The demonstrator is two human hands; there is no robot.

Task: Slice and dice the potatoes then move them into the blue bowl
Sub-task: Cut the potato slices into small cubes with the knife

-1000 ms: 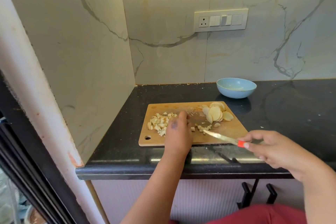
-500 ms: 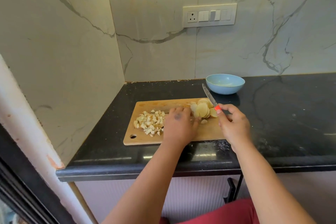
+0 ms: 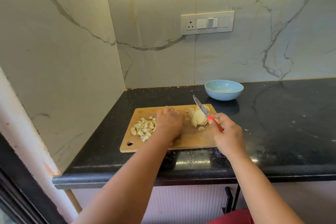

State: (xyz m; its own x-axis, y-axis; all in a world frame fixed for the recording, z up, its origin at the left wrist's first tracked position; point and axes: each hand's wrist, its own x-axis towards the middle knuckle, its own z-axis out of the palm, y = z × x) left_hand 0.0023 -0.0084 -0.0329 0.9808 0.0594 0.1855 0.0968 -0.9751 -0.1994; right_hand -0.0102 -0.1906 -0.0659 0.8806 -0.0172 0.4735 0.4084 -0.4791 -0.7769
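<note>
A: Where do the potatoes lie?

B: All on the rectangular wooden chopping board (image 3: 189, 142), which sits on the black stone worktop (image 3: 283, 132) near its front edge and towards its left end. A heap of pale diced potato cubes (image 3: 143, 128) is on the board's left half, above the round hanging hole in its front left corner. A fanned stack of round pale potato slices (image 3: 197, 120) is at the board's back right part, with one loose piece just in front of the stack.

A: And the hands?

B: The left hand (image 3: 169, 124) lies palm down on the middle of the board, between the cubes and the slices, its left side touching the heap. The fingers point towards the board's back edge; whether they are flat or curled round anything underneath I cannot tell. The right hand (image 3: 227, 132) is over the board's right edge, its fingers curled round the red handle of a small steel-bladed knife (image 3: 201, 107). The blade slants up and back over the stack of slices, tip towards the back wall.

A: The bowl?

B: The round light blue bowl (image 3: 224, 94) stands on the worktop behind the board's back right corner, apart from it, close to the marble wall. No potato shows inside.
</note>
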